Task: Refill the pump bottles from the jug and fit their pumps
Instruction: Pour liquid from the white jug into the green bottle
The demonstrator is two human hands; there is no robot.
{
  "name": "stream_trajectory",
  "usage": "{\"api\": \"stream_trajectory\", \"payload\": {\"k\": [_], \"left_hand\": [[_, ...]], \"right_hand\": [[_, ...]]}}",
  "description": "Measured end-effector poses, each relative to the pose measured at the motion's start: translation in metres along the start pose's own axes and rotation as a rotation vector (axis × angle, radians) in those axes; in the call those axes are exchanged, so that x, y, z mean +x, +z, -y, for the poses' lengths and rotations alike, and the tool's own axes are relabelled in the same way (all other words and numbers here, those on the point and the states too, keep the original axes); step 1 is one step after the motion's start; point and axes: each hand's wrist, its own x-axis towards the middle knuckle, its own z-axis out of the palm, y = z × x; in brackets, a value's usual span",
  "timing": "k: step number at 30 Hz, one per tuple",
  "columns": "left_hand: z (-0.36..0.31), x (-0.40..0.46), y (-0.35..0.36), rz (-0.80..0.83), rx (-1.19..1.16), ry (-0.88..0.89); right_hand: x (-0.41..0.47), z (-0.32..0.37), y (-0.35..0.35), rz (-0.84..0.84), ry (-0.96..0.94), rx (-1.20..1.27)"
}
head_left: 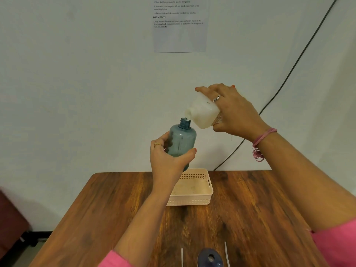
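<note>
My left hand (169,160) grips a translucent blue pump bottle (182,140) around its lower body and holds it upright above the table, its threaded neck open. My right hand (234,112) holds a white jug (202,112) tipped down to the left, its spout right at the blue bottle's mouth. A second dark blue bottle (210,258) stands at the near edge of the table, seen from above with its mouth open. Two thin white pump tubes (181,257) (227,253) lie on either side of it; the pump heads are out of view.
A pale peach perforated basket (209,189) sits on the wooden table (250,209) near its far edge, below my hands. A printed sheet (179,26) hangs on the white wall. A black cable (289,76) runs down the wall to the table's back right.
</note>
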Motion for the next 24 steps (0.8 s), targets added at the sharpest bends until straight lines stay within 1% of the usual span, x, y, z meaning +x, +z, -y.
{"api": "stream_trajectory", "payload": {"k": [24], "left_hand": [[0.0047, 0.0002, -0.0001, -0.011, 0.009, 0.0]], "right_hand": [[0.0011, 0.0017, -0.0011, 0.026, -0.035, -0.042]]}}
